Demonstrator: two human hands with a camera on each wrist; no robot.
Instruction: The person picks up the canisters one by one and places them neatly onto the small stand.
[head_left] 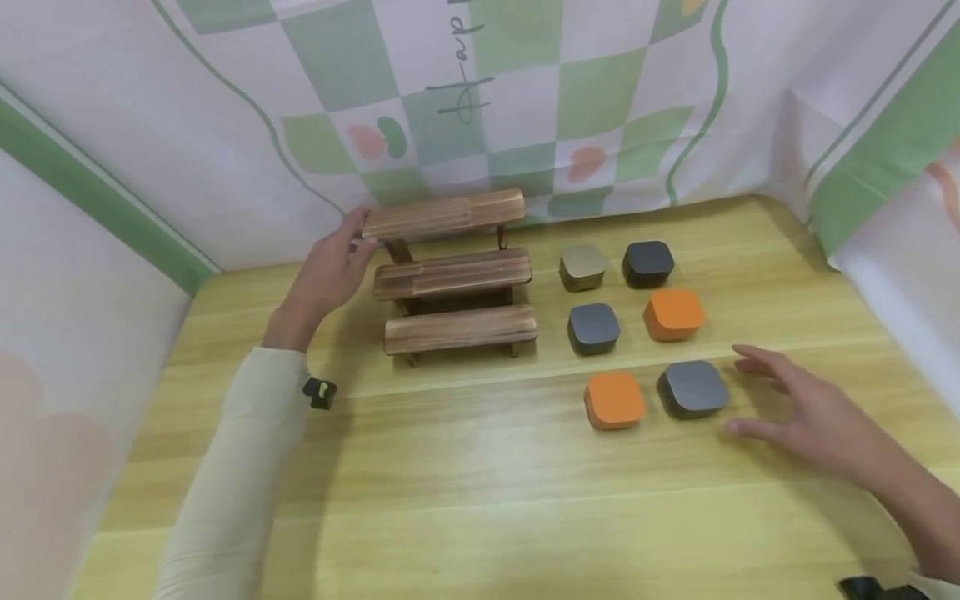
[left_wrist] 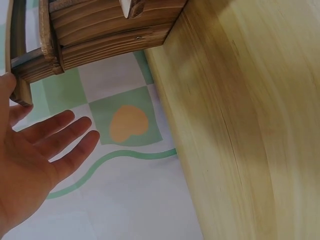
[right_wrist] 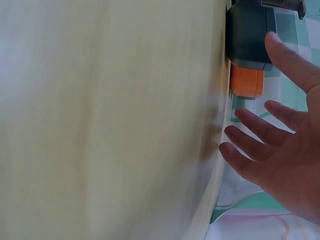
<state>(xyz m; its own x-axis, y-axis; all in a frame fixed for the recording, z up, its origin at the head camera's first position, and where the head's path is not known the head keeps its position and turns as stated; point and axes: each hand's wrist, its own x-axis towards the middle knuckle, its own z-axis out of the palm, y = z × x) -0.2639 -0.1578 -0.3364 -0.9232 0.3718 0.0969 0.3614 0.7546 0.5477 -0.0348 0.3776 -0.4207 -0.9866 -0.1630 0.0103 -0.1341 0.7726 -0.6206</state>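
Observation:
A three-tiered wooden display stand [head_left: 457, 329] stands on the table. My left hand [head_left: 330, 271] pinches the left end of its top shelf between thumb and index finger; in the left wrist view the other fingers of the left hand [left_wrist: 40, 160] stretch out straight. To the right sit several small rounded-square lidded tins: gold [head_left: 582, 265], black [head_left: 648, 262], grey [head_left: 594, 327] and orange [head_left: 674, 313], with another orange tin [head_left: 614, 399] and a grey tin [head_left: 693, 388] nearer me. My right hand [head_left: 813, 412], fingers spread and holding nothing, hovers just right of the nearer grey tin, apart from it.
A light wood table [head_left: 480, 500] lies under everything. Behind it hangs a white and green checked cloth [head_left: 517, 92], close to the stand's back. More cloth hangs at the left [head_left: 75, 333] and right sides.

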